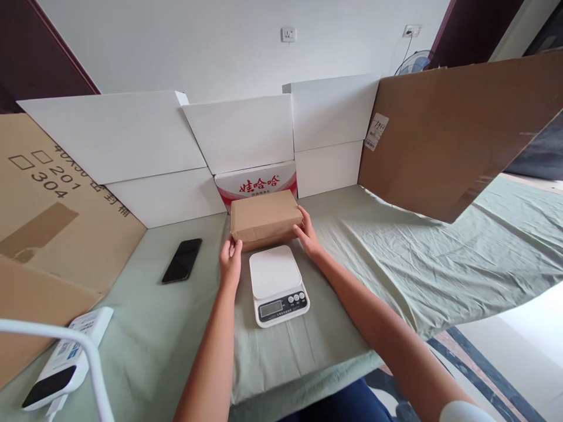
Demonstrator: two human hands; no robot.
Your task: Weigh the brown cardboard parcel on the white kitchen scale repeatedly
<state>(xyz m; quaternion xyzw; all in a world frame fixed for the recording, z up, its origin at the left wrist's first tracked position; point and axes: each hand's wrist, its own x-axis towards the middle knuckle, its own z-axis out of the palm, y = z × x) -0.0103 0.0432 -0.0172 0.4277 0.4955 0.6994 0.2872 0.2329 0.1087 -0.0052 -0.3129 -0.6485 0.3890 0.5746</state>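
Brown kraft-paper parcel [265,217] sits just behind the white kitchen scale [278,283], and both hands are on it: left hand [230,259] at its near-left corner, right hand [308,235] along its right end, fingers wrapped against the sides so it's pinched between the two palms. Looks to me like the pick-up step, parcel seemingly resting on the green-sheeted worktop [373,258] or barely off it, can't quite tell. Scale platform is bare and its display reads blank from here. Going by that, the next move probably calls for a level lift and a short pull toward the scale, landing centred on the platform without covering the display. Black phone [182,260] lies left of the scale, well apart.
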